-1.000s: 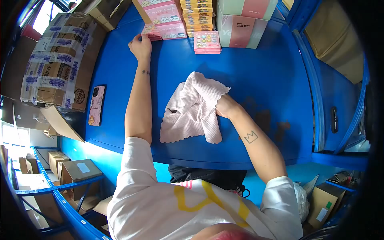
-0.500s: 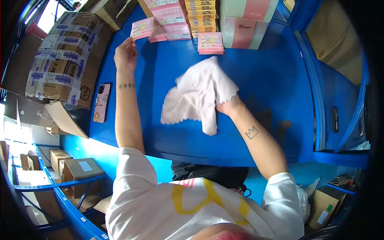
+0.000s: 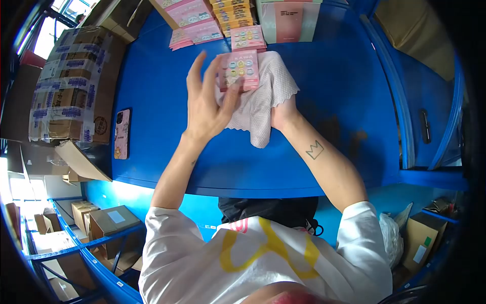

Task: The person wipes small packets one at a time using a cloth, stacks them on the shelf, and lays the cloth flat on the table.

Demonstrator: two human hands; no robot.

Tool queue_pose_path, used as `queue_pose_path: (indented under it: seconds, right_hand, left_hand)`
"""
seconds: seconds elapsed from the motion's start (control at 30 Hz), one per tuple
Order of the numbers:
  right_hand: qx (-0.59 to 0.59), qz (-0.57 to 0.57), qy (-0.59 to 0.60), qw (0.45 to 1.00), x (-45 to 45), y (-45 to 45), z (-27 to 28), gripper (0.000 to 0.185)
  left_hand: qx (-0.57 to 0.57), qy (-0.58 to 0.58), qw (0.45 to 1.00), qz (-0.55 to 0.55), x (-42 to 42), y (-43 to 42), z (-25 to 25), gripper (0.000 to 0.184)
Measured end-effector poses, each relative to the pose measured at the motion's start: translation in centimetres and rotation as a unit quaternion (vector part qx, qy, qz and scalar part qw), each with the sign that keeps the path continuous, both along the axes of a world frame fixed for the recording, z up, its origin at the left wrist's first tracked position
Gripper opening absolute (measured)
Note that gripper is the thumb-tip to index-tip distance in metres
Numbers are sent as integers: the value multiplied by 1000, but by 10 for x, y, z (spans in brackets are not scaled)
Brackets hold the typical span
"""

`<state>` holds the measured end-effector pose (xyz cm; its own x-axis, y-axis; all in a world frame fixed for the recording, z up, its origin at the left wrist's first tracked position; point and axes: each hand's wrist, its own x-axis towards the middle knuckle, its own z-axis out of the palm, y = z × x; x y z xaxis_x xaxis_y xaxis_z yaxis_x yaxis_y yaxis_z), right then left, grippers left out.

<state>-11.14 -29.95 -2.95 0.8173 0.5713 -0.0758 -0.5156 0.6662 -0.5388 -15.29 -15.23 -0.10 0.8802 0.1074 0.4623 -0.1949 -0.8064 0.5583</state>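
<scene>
My left hand [image 3: 208, 104] is at a small pink box [image 3: 244, 71] with round cartoon pictures on its front. The thumb lies over the lower part of the box and the index finger is at its left edge; the other fingers stand apart. Behind and below the box hangs a pale, crinkled cloth [image 3: 260, 109] with a scalloped edge. My right hand [image 3: 284, 112] is under this cloth, gripping it; its fingers are covered. The box rests against the cloth, above the blue table [image 3: 324, 86].
Stacked pink boxes [image 3: 247, 38], yellow packs [image 3: 235, 17] and a large pale-green and pink box [image 3: 288, 23] stand at the back. A phone [image 3: 122, 134] lies left, beside a taped carton [image 3: 71, 86]. A black pen-like object [image 3: 425, 126] is far right.
My left hand has come from the back left toward me and right, bringing the pink box to the cloth. My right hand still holds the cloth. The view has shifted slightly.
</scene>
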Motion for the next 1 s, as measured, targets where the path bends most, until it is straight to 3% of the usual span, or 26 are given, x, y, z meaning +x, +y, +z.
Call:
queue_pose_path:
  seconds: [0.1,0.3,0.43,0.5,0.63,0.77,0.8,0.83,0.87,0.9,0.93,1.0]
  right_hand:
    - [-47,-13,3,999,-8,6,0,61]
    - [-93,-55,-10,994,-14,-9,-1,60]
    - [-66,-22,-7,998,-5,2,-20,57]
    - [-84,-16,6,996,-4,4,-18,54]
    - [-122,-18,47,991,-3,2,-12,44]
    - [-15,-69,-49,996,-1,2,-14,35]
    - [49,-53,0,997,-3,-2,0,30]
    - [-12,-94,14,995,-2,-5,10,32]
    - [-236,-110,24,965,5,-3,34,33]
    - [-448,-128,51,884,15,-1,53,33]
    - [-468,-174,53,865,20,2,50,33]
    - [-431,-190,-103,876,26,8,29,34]
  left_hand:
    - [195,-122,968,-97,17,-4,-4,48]
    - [88,-125,973,-174,11,-22,-39,55]
    - [138,-125,967,-173,22,-13,-45,58]
    - [194,-122,966,-121,28,-7,-35,62]
    - [158,-169,965,-126,26,-4,-34,64]
    - [165,-173,962,-132,14,-14,-28,64]
    - [184,-180,954,-155,10,-23,-29,63]
    - [156,-165,959,-171,7,-27,-29,60]
    - [139,-150,960,-189,9,-26,-28,60]
    - [122,-136,960,-213,14,-24,-29,60]
    - [137,-131,957,-219,16,-20,-35,61]
    - [191,-97,953,-216,15,-16,-28,63]
